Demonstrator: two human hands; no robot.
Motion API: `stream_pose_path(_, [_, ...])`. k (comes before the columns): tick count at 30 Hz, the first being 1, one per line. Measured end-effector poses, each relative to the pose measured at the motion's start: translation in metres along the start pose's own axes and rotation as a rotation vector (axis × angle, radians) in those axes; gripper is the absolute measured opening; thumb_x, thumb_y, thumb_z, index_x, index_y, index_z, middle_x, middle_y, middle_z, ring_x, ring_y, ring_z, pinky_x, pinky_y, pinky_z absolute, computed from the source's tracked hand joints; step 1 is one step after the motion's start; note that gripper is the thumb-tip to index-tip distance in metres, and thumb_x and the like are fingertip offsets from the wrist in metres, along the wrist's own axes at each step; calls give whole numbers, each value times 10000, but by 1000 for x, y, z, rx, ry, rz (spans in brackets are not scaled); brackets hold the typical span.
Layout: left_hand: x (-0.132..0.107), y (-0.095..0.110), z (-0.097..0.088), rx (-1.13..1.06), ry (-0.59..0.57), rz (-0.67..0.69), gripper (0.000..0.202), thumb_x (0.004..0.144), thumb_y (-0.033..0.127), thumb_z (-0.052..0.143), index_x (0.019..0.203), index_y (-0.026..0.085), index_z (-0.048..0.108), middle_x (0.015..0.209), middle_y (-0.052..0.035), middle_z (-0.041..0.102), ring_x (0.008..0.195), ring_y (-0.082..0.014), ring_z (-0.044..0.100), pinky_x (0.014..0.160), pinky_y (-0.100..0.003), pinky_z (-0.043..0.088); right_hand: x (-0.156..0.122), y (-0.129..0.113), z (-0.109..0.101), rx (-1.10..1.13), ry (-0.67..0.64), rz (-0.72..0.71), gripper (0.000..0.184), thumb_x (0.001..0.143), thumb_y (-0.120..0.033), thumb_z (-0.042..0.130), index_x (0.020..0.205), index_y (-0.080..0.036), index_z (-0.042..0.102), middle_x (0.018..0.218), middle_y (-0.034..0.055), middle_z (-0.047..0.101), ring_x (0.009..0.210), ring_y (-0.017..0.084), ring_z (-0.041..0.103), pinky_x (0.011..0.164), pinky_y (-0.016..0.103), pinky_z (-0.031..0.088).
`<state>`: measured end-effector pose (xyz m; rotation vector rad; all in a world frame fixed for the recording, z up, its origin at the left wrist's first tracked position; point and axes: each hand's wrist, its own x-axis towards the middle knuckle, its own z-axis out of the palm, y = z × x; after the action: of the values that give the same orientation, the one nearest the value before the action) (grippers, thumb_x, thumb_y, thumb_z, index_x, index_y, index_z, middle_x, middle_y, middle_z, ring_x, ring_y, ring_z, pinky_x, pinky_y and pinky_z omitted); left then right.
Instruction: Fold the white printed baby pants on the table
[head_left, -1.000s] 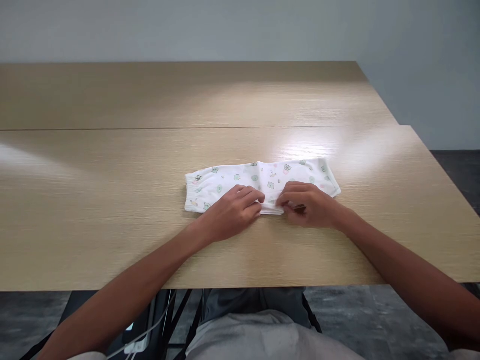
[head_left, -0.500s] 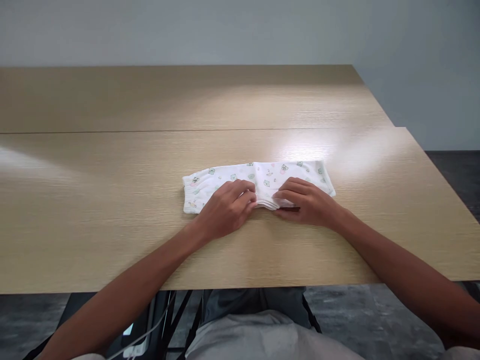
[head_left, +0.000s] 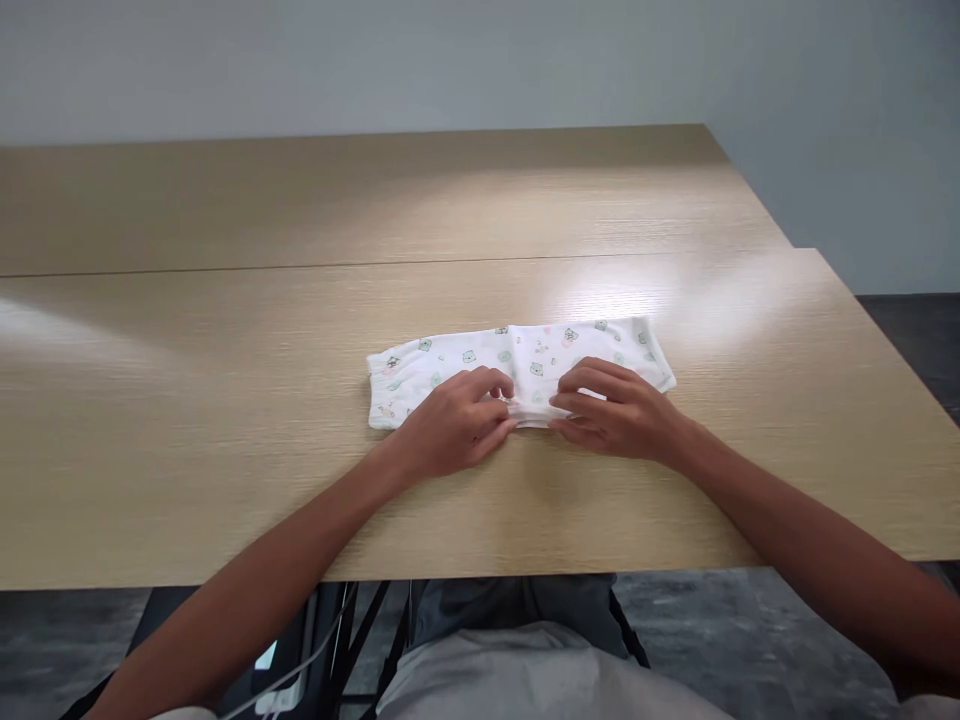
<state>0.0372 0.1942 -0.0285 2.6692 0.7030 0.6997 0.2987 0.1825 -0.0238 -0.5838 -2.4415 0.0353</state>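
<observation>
A white baby garment printed with small green and pink bears lies folded into a long strip on the table. Its left end has a gathered, elastic-looking edge; the right end is straight and slanted. My left hand rests over the near edge left of the middle, fingers bent, thumb and forefinger apart. Just right of the middle is my right hand, its fingers loosely spread over the cloth and the thumb along the near edge. Between the two hands the near edge lies almost flat. My hands cover parts of the lower layers.
The light wooden table has a seam running across it behind the garment. A grey wall stands at the back. Below the near edge, at left, are a white cable and a white plug or power strip.
The bunched layers at the near edge have come down and flattened. Both hands have loosened, their fingers parting slightly from the cloth. The view has tilted a little.
</observation>
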Motion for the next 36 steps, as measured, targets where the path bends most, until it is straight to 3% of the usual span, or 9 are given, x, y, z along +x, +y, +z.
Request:
stream_pose_path(4, [1,-3,-1,-36,-3,-35,201,983,180,493,853,119,633,1053,-100,596,821,-160,569,729,-312,486,1,-7,6,-41,-102,4,79,1019,-180,539,1022,-188,618,1076,90,614,842,185,568,754,346,504])
stream_pose_path(8, [0,-5,-4,-75,-41,-44,171,946,120,465,955,137,635,1080,-89,591,764,-130,562,664,-268,472,-1,-6,10,0,-163,75,135,1037,-197,495,1076,-176,623,1063,102,614,840,194,576,761,357,510])
stream_pose_path(14, [2,-5,-10,-96,-127,-56,261,920,126,514,1158,148,615,1056,-89,613,913,-178,598,776,-291,509,-1,-5,6,112,-145,39,172,1028,-204,527,897,-167,632,953,90,645,793,192,582,736,353,496])
stream_pose_path(19, [2,-9,-6,-11,-88,17,166,970,148,524,1051,167,668,1068,-64,669,1004,-205,610,905,-359,494,-2,0,12,304,-44,230,109,1018,-206,547,1059,-171,641,810,46,641,755,185,588,685,332,498])
stream_pose_path(24, [1,-12,1,60,-12,67,151,996,178,537,1051,175,678,1129,-63,670,1059,-215,610,936,-378,500,-7,16,12,113,-45,386,133,975,-274,619,1082,-202,650,1116,104,662,1039,271,601,915,466,502])
stream_pose_path(27, [1,-10,0,55,-35,96,158,978,142,546,1043,183,685,1171,-73,649,1091,-223,593,954,-384,499,-14,24,11,-30,-106,479,313,951,-383,652,1219,-226,613,1339,129,570,1229,348,521,1034,577,422])
stream_pose_path(31, [2,-8,-1,72,-75,122,243,927,60,547,1020,214,710,1214,-70,626,1116,-241,571,969,-413,492,-20,27,9,-113,-161,562,424,959,-455,614,1325,-247,563,1504,146,410,1361,406,392,1064,644,379])
stream_pose_path(34, [2,-8,0,109,-65,112,281,918,76,564,1073,251,720,1268,-86,593,1146,-272,561,967,-459,489,-16,22,8,-111,-151,552,373,953,-392,630,1287,-230,597,1534,160,354,1371,414,370,1063,652,382])
stream_pose_path(36, [1,-9,2,124,-67,107,302,914,84,571,1108,263,716,1285,-94,579,1159,-277,558,977,-469,483,-8,17,8,-64,-93,503,257,955,-310,627,1197,-225,646,1491,153,399,1338,382,415,1053,625,409])
